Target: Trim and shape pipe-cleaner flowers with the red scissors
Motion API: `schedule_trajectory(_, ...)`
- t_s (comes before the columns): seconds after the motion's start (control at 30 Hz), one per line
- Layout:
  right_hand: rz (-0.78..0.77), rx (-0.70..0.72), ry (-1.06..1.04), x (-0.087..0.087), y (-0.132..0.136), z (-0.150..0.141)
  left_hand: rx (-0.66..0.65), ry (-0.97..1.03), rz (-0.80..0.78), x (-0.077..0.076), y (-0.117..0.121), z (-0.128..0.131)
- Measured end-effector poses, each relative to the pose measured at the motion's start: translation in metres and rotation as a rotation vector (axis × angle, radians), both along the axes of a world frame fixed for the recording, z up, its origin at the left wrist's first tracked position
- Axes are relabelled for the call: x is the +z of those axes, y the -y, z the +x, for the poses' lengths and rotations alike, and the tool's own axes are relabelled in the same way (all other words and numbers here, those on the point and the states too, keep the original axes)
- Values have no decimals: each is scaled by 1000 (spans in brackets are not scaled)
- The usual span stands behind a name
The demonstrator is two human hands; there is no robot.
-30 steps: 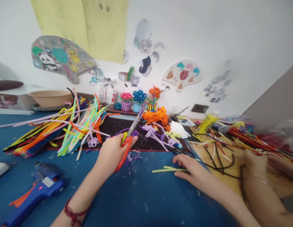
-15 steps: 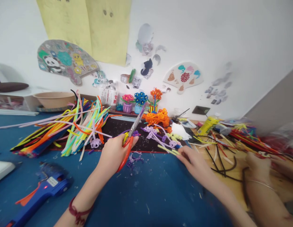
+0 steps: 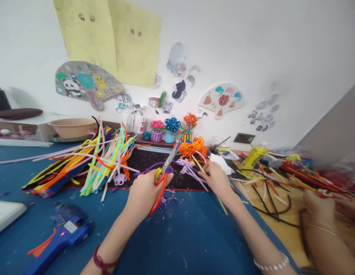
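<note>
My left hand [image 3: 144, 194] is closed around the red and yellow handles of a pair of scissors [image 3: 170, 157], whose blades point up and away. A purple strip lies along the blade tips; whether it sits between them I cannot tell. My right hand [image 3: 219, 179] pinches a pale yellow-green pipe cleaner [image 3: 198, 164], one end showing above the fingers and the other below the wrist. Between the hands, lilac pipe-cleaner pieces [image 3: 189, 168] rest on a black mat [image 3: 143, 156]. Purple scraps [image 3: 167, 202] lie just in front of them.
A bundle of coloured pipe cleaners [image 3: 108, 164] spreads at left, behind a blue glue gun [image 3: 70, 233] with a red light. Small potted flowers [image 3: 172, 131] and orange blooms [image 3: 196, 147] stand at the back. At right are a yellow bottle [image 3: 254, 154] and another person's hands [image 3: 320, 208].
My right hand has moved left and slightly up with the yellow-green pipe cleaner, which now stands more upright. The scissors stay in my left hand. The view has tilted slightly.
</note>
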State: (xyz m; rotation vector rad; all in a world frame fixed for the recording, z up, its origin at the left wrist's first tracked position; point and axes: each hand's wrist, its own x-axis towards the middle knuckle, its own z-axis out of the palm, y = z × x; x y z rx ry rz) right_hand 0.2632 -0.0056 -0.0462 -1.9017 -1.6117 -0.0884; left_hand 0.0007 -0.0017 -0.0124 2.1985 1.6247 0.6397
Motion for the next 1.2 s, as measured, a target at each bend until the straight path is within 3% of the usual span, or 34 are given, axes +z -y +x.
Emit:
schedule_trajectory(0.1,88,78,-142,11,-2,-15,4,-13,-10,0,1,1)
schedule_trajectory(0.23,83,324,-380,28,-10,-49,8,-11,3,-1,2,2)
schedule_trajectory(0.33,78,466,-502,30,-11,-70,-4,-11,15,-1,3,2)
schedule_trajectory(0.43,116,610,-781,26,-4,-79,-28,-31,28,-1,7,3)
schedule_trajectory(0.63,181,615,-852,25,12,-78,-101,-20,26,-2,10,7)
schedule_trajectory(0.9,242,586,-908,30,13,-73,-171,-7,-20,-3,11,9)
schedule_trajectory(1.2,239,565,-859,28,14,-74,-134,-57,-38,-6,12,12)
